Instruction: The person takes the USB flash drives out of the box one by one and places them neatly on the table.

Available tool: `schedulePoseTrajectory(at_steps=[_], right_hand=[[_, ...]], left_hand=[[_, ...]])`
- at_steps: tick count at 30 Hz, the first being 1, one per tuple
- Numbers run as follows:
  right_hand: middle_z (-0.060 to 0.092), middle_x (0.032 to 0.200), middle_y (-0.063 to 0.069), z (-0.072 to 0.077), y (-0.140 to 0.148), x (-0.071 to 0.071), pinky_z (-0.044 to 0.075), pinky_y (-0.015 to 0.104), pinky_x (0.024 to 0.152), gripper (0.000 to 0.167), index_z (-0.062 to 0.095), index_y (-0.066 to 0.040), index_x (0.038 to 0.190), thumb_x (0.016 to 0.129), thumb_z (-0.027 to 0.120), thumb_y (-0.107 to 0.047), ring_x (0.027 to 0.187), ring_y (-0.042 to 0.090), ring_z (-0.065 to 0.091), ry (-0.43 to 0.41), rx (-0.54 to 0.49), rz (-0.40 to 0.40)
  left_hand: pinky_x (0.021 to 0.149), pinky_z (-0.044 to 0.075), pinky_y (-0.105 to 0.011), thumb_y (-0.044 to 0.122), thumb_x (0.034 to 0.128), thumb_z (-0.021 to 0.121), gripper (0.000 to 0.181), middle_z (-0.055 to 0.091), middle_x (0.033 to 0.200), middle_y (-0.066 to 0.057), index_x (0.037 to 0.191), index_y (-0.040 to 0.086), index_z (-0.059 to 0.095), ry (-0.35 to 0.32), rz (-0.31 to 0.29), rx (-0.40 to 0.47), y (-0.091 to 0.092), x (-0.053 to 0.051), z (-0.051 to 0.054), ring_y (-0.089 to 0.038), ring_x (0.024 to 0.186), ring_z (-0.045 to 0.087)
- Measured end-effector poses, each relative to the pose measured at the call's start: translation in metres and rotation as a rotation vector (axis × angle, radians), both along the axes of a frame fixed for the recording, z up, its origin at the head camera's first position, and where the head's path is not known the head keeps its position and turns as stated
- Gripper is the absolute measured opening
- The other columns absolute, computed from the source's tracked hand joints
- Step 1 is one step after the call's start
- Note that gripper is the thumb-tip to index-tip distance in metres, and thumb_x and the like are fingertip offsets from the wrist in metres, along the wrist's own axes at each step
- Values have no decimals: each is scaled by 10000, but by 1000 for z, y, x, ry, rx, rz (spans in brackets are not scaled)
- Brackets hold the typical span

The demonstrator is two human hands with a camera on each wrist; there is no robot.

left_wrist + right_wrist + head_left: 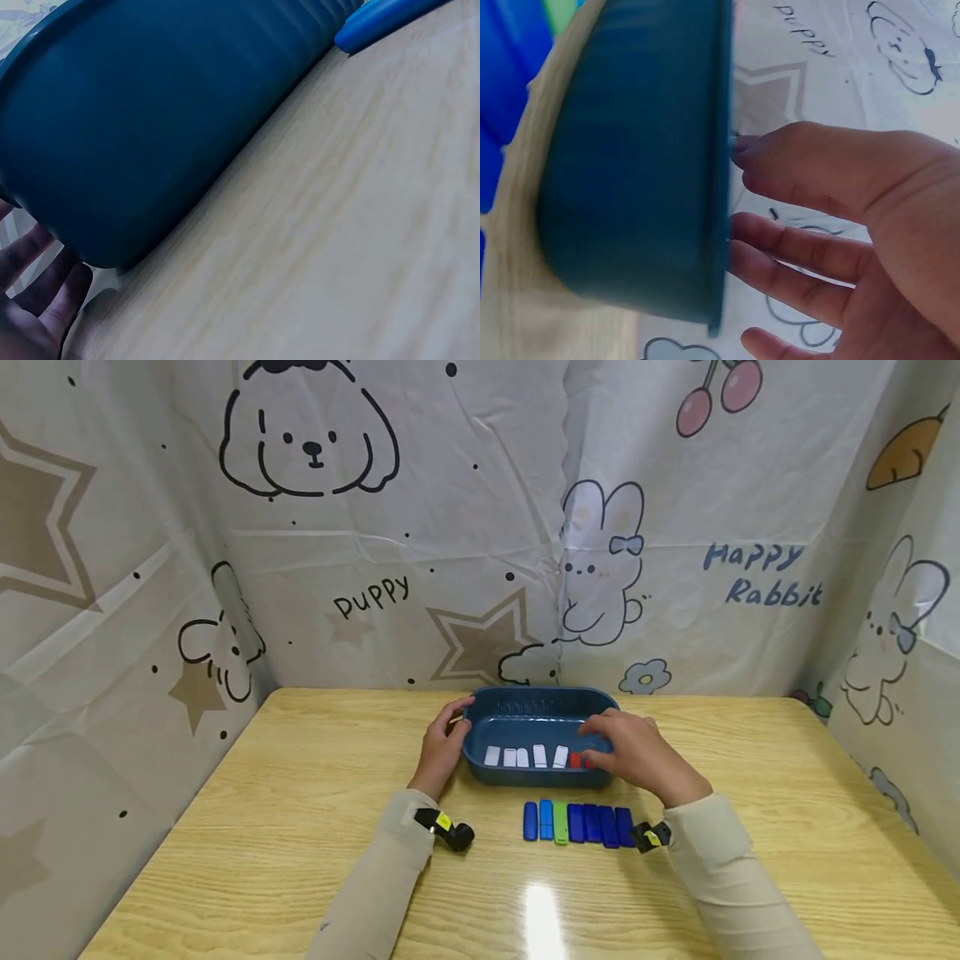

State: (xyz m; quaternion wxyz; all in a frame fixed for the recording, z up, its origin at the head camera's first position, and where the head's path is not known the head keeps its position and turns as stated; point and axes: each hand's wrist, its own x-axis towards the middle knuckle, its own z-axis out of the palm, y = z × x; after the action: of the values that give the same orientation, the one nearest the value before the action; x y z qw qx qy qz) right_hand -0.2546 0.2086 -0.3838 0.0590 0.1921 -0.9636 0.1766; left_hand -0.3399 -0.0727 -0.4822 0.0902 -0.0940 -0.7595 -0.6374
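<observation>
A dark blue oblong plastic basin (540,777) stands on the table. My left hand (441,745) holds its left end at the rim; in the left wrist view, fingers (66,296) lie along the outside of that end. Over the right end reaches my right hand (633,747), thumb and index finger apart near the small red pieces (575,760). The rim hides its fingertips in the right wrist view. Several small white oblong pieces (540,756) are lined up along the basin's near side, left of the red ones.
In front of the basin lies a row of small oblong pieces: a blue one (531,821), a lighter blue one (547,820), a green one (561,822) and several dark blue ones (592,823). Behind the wooden table (300,827) hangs a printed cloth (450,543).
</observation>
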Motion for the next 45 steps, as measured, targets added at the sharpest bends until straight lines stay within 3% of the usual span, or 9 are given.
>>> schedulePoseTrajectory(at_steps=[5, 9, 10, 14, 18, 24, 35, 45], right_hand=[[667, 1037, 85, -5, 4, -7, 385, 426, 757, 297, 698, -101, 1106, 836, 742, -214, 894, 260, 583, -40, 21, -25], [663, 1042, 115, -8, 7, -14, 480, 419, 787, 289, 694, -68, 1109, 845, 730, -181, 879, 265, 594, -76, 7, -16], [663, 1040, 122, -9, 7, -15, 502, 414, 779, 282, 693, -58, 1105, 846, 726, -165, 876, 265, 600, -85, 1, -8], [660, 1031, 130, -15, 8, -22, 540, 395, 769, 263, 687, -39, 1100, 851, 713, -120, 858, 237, 600, -171, -24, -10], [663, 1014, 113, -19, 9, -28, 540, 397, 790, 264, 688, -43, 1086, 838, 731, -122, 854, 213, 593, -251, 22, -15], [671, 1056, 107, -15, 7, -40, 530, 424, 844, 283, 696, -51, 1066, 798, 769, -109, 900, 225, 596, -308, 142, 35], [648, 1039, 89, -10, -4, -49, 527, 395, 812, 369, 648, -79, 1174, 821, 745, -121, 862, 219, 557, -467, 262, -35], [627, 996, 68, -12, -7, -55, 503, 350, 746, 359, 626, -70, 1145, 809, 747, -109, 834, 214, 542, -486, 299, -39]], left_hand=[[1048, 400, -408, 130, 938, 522, 360, 545, 1361, 27, 1276, 214, 612, 1, 10, -6, 1, 0, 3, -208, 1250, 489], [1047, 401, -410, 139, 933, 521, 364, 545, 1362, 23, 1277, 214, 612, 11, 14, -10, 2, -1, 6, -209, 1249, 493], [1047, 400, -420, 124, 933, 521, 368, 545, 1366, -1, 1283, 191, 609, 10, 9, -8, 2, 3, 12, -229, 1250, 495], [1051, 394, -429, 119, 937, 525, 365, 546, 1367, -8, 1282, 197, 614, -4, 12, -3, 2, 4, 9, -239, 1257, 493], [1046, 400, -437, 111, 934, 528, 369, 545, 1367, -4, 1282, 201, 614, -14, 10, -2, 3, 5, 0, -238, 1258, 491], [1054, 392, -434, 114, 941, 521, 365, 546, 1363, 11, 1283, 208, 611, -4, 14, -3, 2, 5, 0, -227, 1263, 481], [1048, 400, -407, 118, 939, 525, 363, 554, 1348, 30, 1279, 211, 612, -5, 19, -10, 1, 3, 2, -203, 1247, 493], [1057, 387, -440, 126, 939, 523, 365, 545, 1365, 19, 1281, 221, 611, -8, 13, -1, 0, 3, 3, -224, 1266, 479]])
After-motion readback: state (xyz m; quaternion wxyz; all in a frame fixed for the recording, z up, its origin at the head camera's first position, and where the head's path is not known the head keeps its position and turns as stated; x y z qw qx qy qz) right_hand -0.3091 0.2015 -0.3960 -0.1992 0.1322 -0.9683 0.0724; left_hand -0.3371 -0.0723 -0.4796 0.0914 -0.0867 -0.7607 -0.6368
